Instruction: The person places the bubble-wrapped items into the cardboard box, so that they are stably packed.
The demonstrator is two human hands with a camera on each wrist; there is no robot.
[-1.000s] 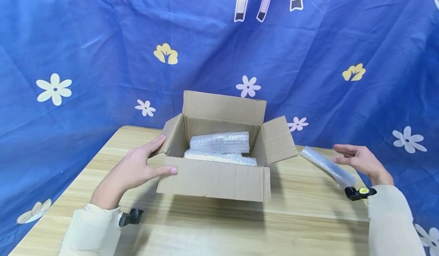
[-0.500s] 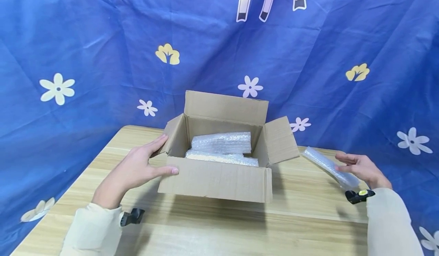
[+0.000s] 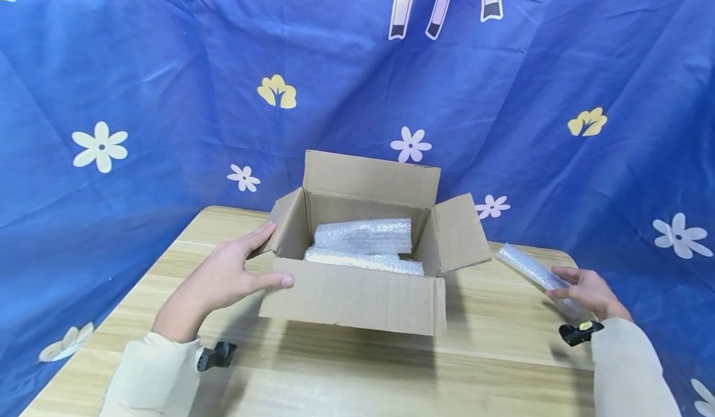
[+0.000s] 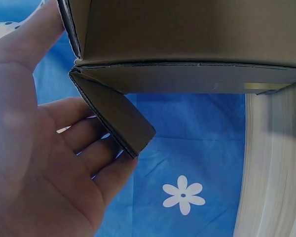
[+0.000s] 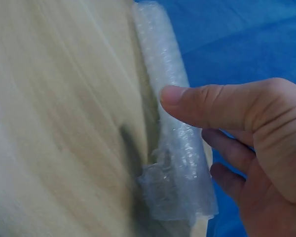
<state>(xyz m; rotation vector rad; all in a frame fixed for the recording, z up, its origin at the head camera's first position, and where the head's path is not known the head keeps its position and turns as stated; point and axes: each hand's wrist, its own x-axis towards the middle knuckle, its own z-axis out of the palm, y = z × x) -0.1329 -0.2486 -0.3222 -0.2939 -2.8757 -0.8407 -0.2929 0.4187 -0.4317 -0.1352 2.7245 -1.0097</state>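
Note:
An unsealed cardboard box stands mid-table with its flaps spread. Inside lie bubble-wrapped rolls. At the box's left front corner my left hand holds on, thumb on the front flap and fingers behind the left side flap. To the right, another bubble-wrapped roll lies slanting on the table. My right hand straddles it: the thumb reaches across to one edge while loosely bent fingers lie along the other. The index finger is largely hidden behind the thumb in the right wrist view.
The light wooden table extends in front of the box. Behind it hangs a blue cloth printed with flowers. The box's right flap sticks out toward the roll on the right.
My right hand has come down onto the roll on the right, its thumb now across it. My left hand keeps its hold on the box corner. The head view has shifted slightly.

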